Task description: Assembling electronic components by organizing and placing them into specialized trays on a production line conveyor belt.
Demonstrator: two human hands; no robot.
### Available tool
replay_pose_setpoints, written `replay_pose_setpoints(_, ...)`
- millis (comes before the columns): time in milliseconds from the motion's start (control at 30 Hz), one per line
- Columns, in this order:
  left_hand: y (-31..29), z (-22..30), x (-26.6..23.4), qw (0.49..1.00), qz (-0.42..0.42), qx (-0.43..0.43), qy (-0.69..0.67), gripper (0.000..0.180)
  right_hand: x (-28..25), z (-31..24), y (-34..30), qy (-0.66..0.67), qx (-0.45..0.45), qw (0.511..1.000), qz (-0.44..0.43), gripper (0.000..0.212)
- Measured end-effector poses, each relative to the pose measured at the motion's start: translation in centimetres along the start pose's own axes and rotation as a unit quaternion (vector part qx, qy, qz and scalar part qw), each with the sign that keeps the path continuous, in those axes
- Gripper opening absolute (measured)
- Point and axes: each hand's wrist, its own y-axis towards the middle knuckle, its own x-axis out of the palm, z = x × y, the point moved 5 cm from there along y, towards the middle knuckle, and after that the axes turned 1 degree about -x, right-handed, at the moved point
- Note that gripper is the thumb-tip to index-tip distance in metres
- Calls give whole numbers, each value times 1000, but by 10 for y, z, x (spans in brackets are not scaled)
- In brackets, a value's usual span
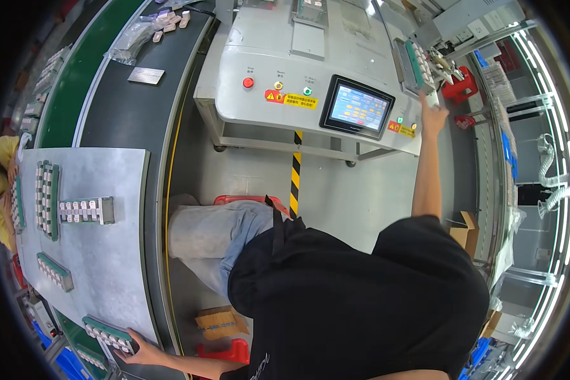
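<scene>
My left hand is at the near end of the grey metal board, its fingers closed round the end of a green strip holder carrying a row of small white parts. Far to the right, my right hand is stretched out to the machine's right side. One of its fingers points at the near end of another green holder with white parts and seems to touch it. Further holders lie on the board: a long green one, a grey one with white parts and a shorter one.
The white machine carries a red button and a touch screen. On the dark conveyor lie a metal plate, plastic bags and loose pale parts. A red stool and cardboard are below. Another person sits far left.
</scene>
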Motion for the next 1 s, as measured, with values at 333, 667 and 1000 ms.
replay_pose_setpoints(333, 3, 3, 6, 999, -8, 2, -33, 94, 42, 70, -96, 283, 291, 883, -233, 40)
replay_pose_setpoints(667, -9, 7, -9, 998, 6, -24, -58, 88, 66, 130, -66, 304, 329, 860, -245, 25)
replay_pose_setpoints(1000, -5, 25, -4, 988, 18, -64, -137, 96, 108, -271, -262, 288, -269, 865, -310, 26)
